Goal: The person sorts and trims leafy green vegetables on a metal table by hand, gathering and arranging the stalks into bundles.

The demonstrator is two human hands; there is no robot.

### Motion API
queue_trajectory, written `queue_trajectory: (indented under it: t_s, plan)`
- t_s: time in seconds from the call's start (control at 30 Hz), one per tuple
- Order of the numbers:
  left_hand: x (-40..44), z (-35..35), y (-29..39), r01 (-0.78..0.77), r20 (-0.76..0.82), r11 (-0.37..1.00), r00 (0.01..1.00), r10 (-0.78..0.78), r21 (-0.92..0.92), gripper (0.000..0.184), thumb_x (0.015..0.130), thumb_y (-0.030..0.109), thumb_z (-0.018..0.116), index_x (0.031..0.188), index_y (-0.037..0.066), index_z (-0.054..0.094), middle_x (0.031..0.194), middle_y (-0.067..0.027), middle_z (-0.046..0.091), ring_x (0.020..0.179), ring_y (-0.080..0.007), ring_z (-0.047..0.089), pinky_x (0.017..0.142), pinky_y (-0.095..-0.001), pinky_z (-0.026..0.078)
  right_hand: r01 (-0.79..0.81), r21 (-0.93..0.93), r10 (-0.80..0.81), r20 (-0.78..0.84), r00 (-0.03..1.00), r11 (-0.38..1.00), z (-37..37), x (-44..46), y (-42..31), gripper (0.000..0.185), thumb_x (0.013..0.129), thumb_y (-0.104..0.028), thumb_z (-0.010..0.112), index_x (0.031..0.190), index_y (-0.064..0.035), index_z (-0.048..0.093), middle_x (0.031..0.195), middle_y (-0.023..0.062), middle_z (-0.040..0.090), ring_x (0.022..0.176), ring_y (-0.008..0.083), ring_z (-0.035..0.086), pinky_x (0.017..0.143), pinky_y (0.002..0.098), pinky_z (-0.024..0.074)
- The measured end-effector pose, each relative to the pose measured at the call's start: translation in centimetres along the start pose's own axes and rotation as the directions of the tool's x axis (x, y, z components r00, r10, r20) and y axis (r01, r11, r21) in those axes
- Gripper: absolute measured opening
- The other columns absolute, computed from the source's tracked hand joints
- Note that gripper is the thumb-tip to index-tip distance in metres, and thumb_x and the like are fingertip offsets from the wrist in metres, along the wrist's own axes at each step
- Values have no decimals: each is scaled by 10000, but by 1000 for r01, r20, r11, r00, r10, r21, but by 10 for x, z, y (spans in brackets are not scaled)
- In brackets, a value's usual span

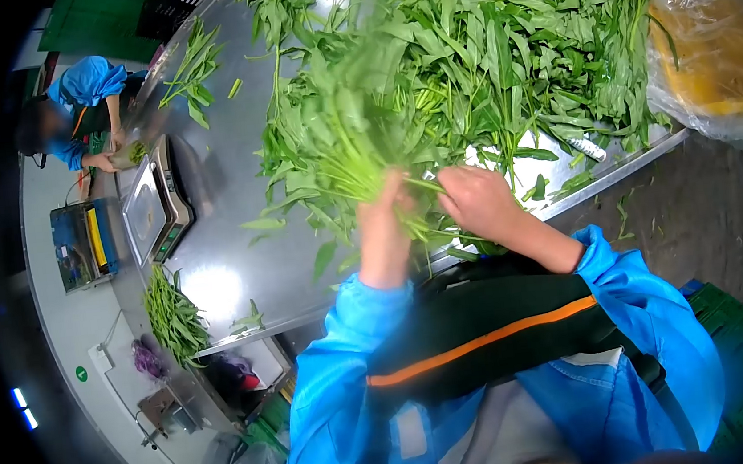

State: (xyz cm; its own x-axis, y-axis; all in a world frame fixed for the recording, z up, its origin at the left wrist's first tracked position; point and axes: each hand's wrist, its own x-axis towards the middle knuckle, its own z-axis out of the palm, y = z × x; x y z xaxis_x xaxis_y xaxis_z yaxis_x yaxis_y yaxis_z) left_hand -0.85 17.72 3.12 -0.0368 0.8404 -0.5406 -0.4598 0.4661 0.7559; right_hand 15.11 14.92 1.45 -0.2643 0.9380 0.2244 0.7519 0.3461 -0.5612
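My left hand (385, 217) is closed around the stems of a bunch of water spinach (341, 150), whose leafy tops point away from me and blur with motion. Close beside it on the right, my right hand (480, 199) pinches a stem that runs across from the bunch. Stem ends stick out below my left hand. A large heap of the same greens (498, 59) covers the metal table (233, 183) just beyond both hands. Loose leaves and a white printed strip (589, 148) lie near the table edge, right of my right hand.
A scale (159, 203) stands at the left, with a pile of greens (174, 314) near it at the table corner. A co-worker in blue (93, 84) handles a small bunch beyond the scale. Clear plastic over something yellow (711, 38) sits far right.
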Motion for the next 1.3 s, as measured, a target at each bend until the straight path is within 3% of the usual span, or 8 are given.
queue_trajectory:
  t_s: [0.27, 0.4, 0.6, 0.73, 0.83, 0.97, 1.2, 1.3]
  plan:
    - [14, -35, 48, -123, -183, 989, 977, 106, -82, 210, 902, 182, 614, 978, -6, 558, 900, -92, 597, 761, -136, 590, 656, -262, 513, -69, 282, -78, 480, 874, 957, -2, -39, 25, 307, 837, -272, 638, 1071, -84, 570, 748, 126, 612, 730, 333, 609, 623, 421, 462]
    - [15, -66, 7, 89, 56, 996, 995, -88, -31, 252, 898, 185, 607, 1084, 37, 525, 993, -94, 606, 911, -207, 588, 802, -391, 532, -312, 276, 251, 235, 939, 909, -21, -7, 39, 324, 816, -312, 666, 1021, -65, 618, 674, 101, 619, 622, 278, 607, 561, 373, 462]
    - [-27, -38, -23, 315, 101, 948, 943, -317, 37, 221, 906, 182, 594, 1088, 58, 573, 858, -17, 562, 751, -121, 548, 698, -274, 504, -459, -99, 445, -135, 885, 883, 0, 38, 89, 257, 835, -296, 636, 781, -45, 618, 645, 161, 613, 603, 342, 606, 538, 427, 464]
    - [-19, -49, -20, 436, 195, 893, 891, -411, -113, 219, 891, 183, 626, 1075, 77, 571, 831, 5, 539, 698, -79, 503, 602, -229, 443, -365, 335, 424, -121, 898, 869, -1, 44, 87, 213, 846, -240, 637, 792, -47, 567, 609, 70, 570, 528, 221, 553, 490, 346, 426]
    - [-17, -42, -1, 261, 188, 959, 953, -239, -107, 166, 895, 163, 618, 1033, 93, 556, 833, -4, 549, 661, -69, 483, 559, -209, 409, -454, 812, 445, 275, 852, 368, -29, 36, 73, 178, 848, -209, 611, 892, -44, 563, 733, 69, 587, 662, 173, 572, 597, 310, 458]
    - [-14, -5, 14, 47, 133, 998, 990, -52, 45, 185, 884, 111, 617, 1044, 98, 526, 956, -57, 611, 723, -83, 511, 596, -221, 425, -374, 558, 356, 147, 923, 740, -5, 22, 63, 193, 848, -219, 614, 902, -41, 564, 735, 97, 612, 662, 199, 596, 599, 333, 466]
    - [5, 4, -16, 23, 150, 992, 988, -41, 121, 199, 859, 51, 628, 1021, 101, 524, 907, -29, 590, 755, -110, 553, 634, -246, 448, -352, 507, 330, 135, 934, 787, 2, 13, 11, 225, 850, -248, 600, 866, -30, 547, 726, 170, 608, 689, 359, 610, 593, 422, 467]
    - [6, 2, -22, 107, 106, 993, 988, -112, 54, 203, 853, 21, 616, 1012, 100, 517, 877, -23, 571, 732, -118, 556, 606, -239, 447, -256, 437, 296, -25, 955, 862, 14, 5, 10, 151, 856, -155, 609, 827, -21, 546, 616, 112, 572, 539, 248, 572, 484, 338, 409]
